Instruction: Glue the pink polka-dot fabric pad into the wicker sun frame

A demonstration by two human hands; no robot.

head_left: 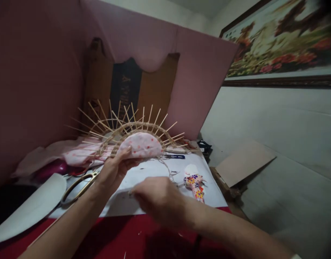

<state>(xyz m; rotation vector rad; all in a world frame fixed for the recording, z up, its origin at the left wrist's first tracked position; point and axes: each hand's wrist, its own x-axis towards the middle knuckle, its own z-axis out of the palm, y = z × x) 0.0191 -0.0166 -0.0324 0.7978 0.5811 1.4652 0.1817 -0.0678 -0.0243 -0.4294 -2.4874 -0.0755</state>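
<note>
Head view: a white half-round board (pixel 33 208) is laid across the counter's (pixel 152 168) near-left edge. A stick-rimmed polka-dot half-disc (pixel 141 145) is gripped above the counter by the outstretched left hand (pixel 115 171). Past a gap, the right hand (pixel 160 198) is curled and blurred over the front edge; whether anything is held cannot be told. A floral glue gun (pixel 195 184) is set near the right edge.

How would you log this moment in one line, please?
left hand: holds dotted semicircle with sticks | right hand: blurred, grip unclear | nearby: gold scissors handle, flowered tool
</note>
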